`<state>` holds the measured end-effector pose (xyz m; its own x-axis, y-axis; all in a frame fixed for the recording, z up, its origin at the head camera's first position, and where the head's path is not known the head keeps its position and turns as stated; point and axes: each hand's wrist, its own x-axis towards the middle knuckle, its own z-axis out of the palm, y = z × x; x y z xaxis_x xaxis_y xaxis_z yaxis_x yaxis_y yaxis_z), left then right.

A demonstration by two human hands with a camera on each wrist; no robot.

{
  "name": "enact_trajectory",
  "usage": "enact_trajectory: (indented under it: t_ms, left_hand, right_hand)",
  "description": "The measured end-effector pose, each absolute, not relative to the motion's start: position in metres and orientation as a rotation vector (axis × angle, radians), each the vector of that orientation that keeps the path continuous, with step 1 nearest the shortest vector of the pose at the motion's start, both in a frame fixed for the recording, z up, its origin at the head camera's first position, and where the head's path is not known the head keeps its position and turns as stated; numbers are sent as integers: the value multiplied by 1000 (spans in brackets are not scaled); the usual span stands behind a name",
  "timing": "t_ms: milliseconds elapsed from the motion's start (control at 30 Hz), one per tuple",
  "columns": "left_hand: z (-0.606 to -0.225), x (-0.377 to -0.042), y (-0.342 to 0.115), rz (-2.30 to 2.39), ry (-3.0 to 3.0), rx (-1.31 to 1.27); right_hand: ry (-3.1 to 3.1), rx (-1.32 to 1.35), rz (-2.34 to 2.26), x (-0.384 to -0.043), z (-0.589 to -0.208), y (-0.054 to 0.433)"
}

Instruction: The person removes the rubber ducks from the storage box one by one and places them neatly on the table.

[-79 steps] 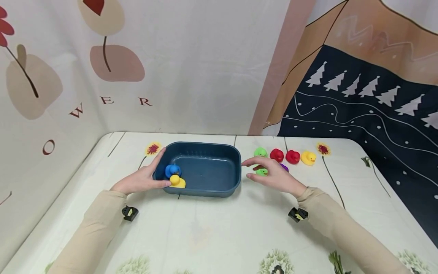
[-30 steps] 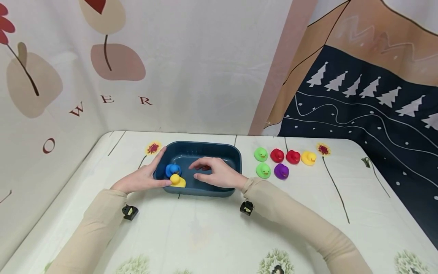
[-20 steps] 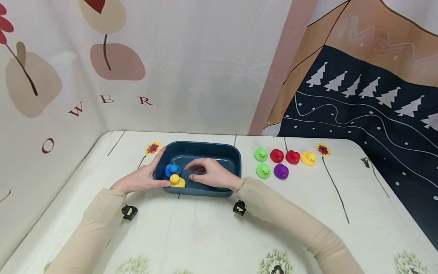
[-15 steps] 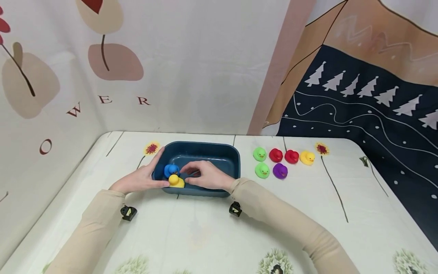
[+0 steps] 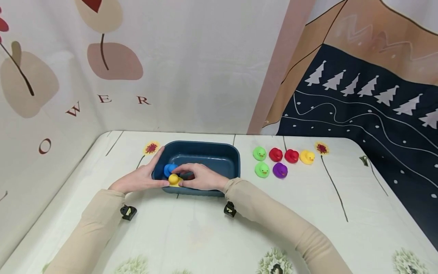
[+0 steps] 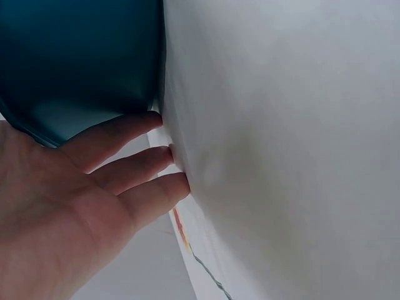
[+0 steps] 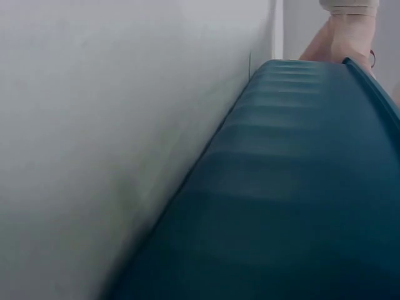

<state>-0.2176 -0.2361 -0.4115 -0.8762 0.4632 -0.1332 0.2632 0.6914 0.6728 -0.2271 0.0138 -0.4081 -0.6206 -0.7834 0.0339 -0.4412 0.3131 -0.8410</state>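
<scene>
My left hand [image 5: 140, 179] rests against the left end of a dark blue plastic tub [image 5: 202, 192], thumb along the front rim and fingers extended up the side. The left wrist view shows straight, spread fingers [image 6: 140, 165] beside the tub wall. Inside the left end lie a blue rubber duck [image 5: 167, 170] and, in front of it, a yellow rubber duck [image 5: 173, 179]. My right hand [image 5: 203, 178] reaches into the tub and pinches the yellow duck between thumb and curled fingers, covering much of its body. The index fingertip overlaps the blue duck. The right wrist view shows only the tub's outer wall.
Right of the tub, two rows of rubber ducks lie on the white cloth-covered table [image 5: 202, 236]: two green ducks [image 5: 262, 169], two red ducks [image 5: 292, 156], another yellow duck [image 5: 307, 157] and a purple duck [image 5: 280, 170]. A printed curtain [image 5: 191, 76] hangs behind.
My right hand has moved left from beside the green ducks, over the tub's right rim, down to the yellow duck. The left hand and tub have stayed in place.
</scene>
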Motion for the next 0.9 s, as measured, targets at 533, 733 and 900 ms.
enact_trajectory:
  t_ms: [533,733,900]
  left_hand:
    - [-411,-217,-235,999,2585,560]
    - [-412,-217,-235,988,2595,550]
    - [-412,-216,-234,990,2598,552]
  right_hand:
    - [2243,-1139,-1132,-228,-410,12]
    - [2300,-1118,-1139,-227,-411,13]
    - [2313,-994,-1197,-225,-409,15]
